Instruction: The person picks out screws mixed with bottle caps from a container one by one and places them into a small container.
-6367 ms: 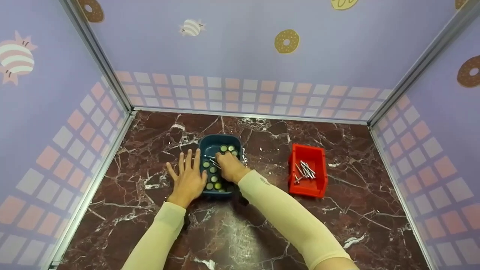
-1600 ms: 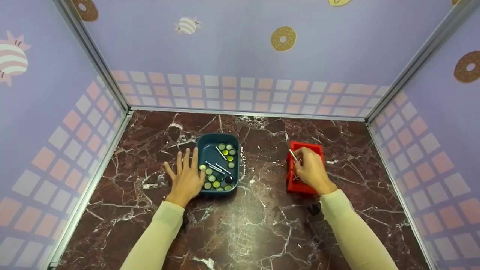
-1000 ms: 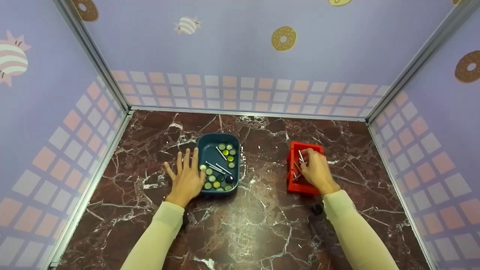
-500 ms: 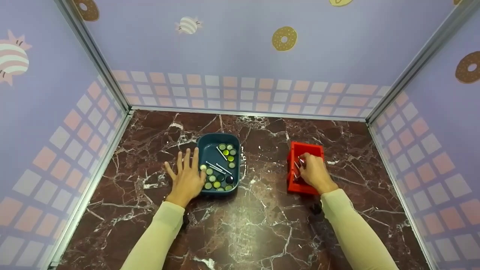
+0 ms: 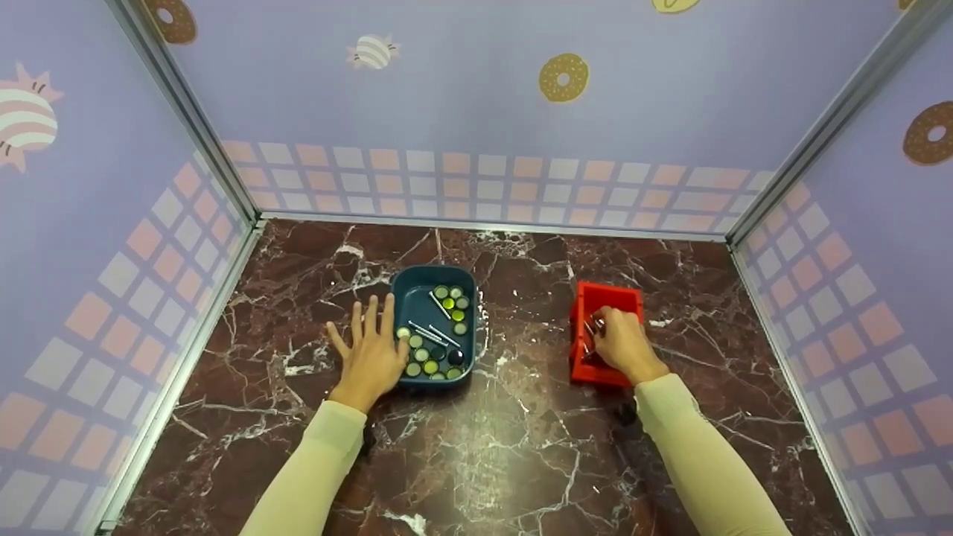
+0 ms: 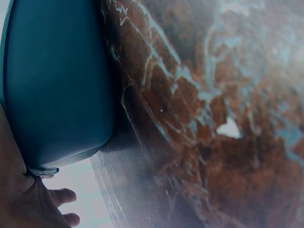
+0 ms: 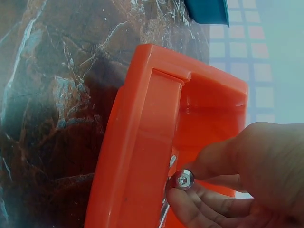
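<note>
Right hand [image 5: 625,346] pinches a screw [image 7: 184,180] in the red bin [image 5: 612,296], three o'clock of the blue tray [image 5: 415,298]; apparently depositing, next needing release. Left hand [image 5: 368,365], fingers spread, touches tray at eight o'clock.

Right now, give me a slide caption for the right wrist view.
A right grip pinches a silver screw at a red bin, teal tray beyond.

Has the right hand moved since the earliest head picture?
Yes, rightward: in the head view, the right hand was left of the wall's gold donut, over the tray; now it's right of that donut, at the bin.
</note>
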Available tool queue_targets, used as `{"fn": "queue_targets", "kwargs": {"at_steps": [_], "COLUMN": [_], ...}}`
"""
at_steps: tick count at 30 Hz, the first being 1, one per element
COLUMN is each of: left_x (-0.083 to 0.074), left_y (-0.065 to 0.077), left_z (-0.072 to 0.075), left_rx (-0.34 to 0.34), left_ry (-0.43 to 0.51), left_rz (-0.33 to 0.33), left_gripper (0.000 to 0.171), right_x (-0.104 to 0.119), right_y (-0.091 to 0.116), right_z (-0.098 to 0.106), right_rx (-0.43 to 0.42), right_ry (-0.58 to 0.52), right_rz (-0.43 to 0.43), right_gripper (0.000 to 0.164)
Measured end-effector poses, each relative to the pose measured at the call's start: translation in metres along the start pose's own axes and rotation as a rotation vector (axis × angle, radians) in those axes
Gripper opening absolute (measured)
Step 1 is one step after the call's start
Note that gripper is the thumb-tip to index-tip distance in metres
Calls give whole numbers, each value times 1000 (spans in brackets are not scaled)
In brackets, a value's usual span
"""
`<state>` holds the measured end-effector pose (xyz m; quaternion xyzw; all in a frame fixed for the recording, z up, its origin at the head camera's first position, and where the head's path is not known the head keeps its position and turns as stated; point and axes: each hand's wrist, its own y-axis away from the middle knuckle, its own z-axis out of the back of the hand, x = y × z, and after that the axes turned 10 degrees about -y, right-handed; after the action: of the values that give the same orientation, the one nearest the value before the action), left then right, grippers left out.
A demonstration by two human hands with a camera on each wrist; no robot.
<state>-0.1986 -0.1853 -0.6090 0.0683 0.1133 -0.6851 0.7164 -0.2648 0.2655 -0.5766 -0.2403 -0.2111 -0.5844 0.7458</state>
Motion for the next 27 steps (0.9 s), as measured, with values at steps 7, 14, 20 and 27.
{"fn": "queue_targets", "kwargs": {"at_steps": [7, 14, 20, 27], "left_x": [-1, -1, -1, 0], "left_y": [0, 0, 1, 0], "left_z": [1, 1, 0, -1], "left_rx": [6, 6, -14, -13], "left_ry": [-4, 0, 11, 3], "left_rz": [1, -3, -8, -5], "left_gripper": [81, 83, 82, 81], "right_x": [1, 7, 14, 22], "right_y": [1, 3, 6, 8], "right_z": [1, 4, 4, 3], "right_rx": [0, -36, -68, -119], "right_ry": [8, 12, 14, -2], "right_rz": [5, -10, -7, -2], "right_gripper": [35, 33, 33, 30]}}
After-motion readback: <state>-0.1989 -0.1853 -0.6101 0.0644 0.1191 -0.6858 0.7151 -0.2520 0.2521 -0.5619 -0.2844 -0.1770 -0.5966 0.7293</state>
